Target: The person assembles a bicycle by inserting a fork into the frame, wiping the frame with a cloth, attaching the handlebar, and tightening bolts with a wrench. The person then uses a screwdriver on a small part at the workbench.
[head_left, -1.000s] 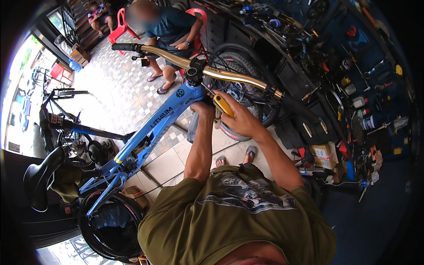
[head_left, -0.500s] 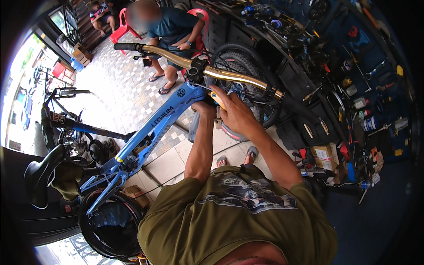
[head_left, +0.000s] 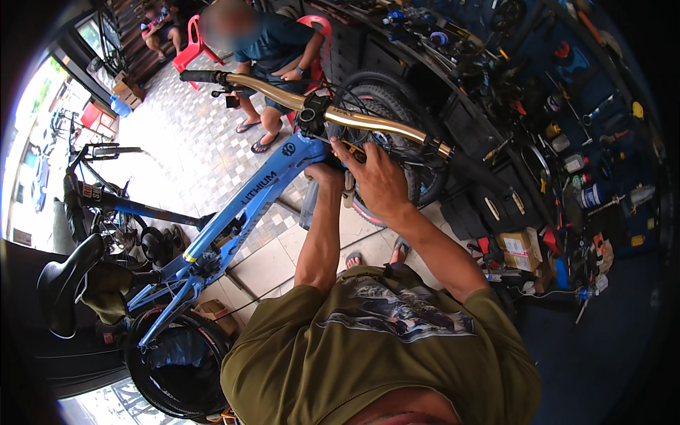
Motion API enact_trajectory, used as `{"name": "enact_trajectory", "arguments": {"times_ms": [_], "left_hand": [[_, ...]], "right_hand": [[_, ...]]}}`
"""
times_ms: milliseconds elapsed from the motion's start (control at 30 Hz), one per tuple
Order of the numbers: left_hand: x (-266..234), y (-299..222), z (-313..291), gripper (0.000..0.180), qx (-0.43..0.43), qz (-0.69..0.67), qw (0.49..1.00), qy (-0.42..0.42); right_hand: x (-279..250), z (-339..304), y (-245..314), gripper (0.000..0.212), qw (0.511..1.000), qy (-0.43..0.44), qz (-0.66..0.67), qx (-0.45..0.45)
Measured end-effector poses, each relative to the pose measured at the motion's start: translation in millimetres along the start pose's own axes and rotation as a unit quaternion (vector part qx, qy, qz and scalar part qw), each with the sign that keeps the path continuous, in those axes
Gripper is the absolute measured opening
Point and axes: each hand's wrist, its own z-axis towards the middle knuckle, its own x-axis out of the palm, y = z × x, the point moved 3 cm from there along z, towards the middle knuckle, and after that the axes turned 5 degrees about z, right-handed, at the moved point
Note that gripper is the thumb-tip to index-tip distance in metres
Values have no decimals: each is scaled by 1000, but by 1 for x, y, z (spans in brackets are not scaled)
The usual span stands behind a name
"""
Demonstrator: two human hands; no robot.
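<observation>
- I'm looking down from the head camera, and the bike frame [head_left: 256, 187] runs blue from just above centre out toward eight o'clock.
- Left hand [head_left: 324, 174] sits just above centre, curled in against the lower front of the frame; its fingers are tucked out of sight, so I can't tell how tightly they close or on what. I read that as steadying the front end.
- Right hand [head_left: 383, 183], toward two o'clock: thumb side hidden, index finger stretched forward, the others bent round a yellow and black tool [head_left: 357, 151]. Most of the tool is covered. That pointing finger looks like it's there for guidance, close in by the front of the frame.
- The gold handlebar [head_left: 368, 122] sweeps from ten o'clock to two, held at its middle by a black clamp [head_left: 312, 117]; both hands work below it, where the arms have room.
- Saddle [head_left: 69, 287] out between eight and nine, well clear of the hands.
- Hand tools line the dark wall [head_left: 609, 142] between one and three, presumably hung there for easy reach.
</observation>
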Motion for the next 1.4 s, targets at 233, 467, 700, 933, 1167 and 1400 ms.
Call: {"name": "enact_trajectory", "arguments": {"times_ms": [233, 467, 700, 933, 1167, 1400], "left_hand": [[-28, 12, 16, 63, -46, -11, 999, -11], [-52, 23, 41, 62, -17, -54, 998, 32], [-50, 23, 38, 60, -50, -65, 996, 31], [-17, 16, 12, 57, -66, -45, 996, -30], [-18, 12, 14, 61, -76, -53, 995, -21], [-9, 6, 14, 68, -46, -43, 998, 6]], "right_hand": [[1, 13, -8, 57, 947, 120, 274, 118], [24, 13, -22, 44, 924, 0, 370, 95], [27, 20, -30, 46, 692, 171, 623, 322], [24, 10, -32, 32, 628, 137, 710, 286], [14, 12, -21, 31, 824, 84, 530, 180], [17, 6, -22, 70, 947, -38, 307, 82]]}}
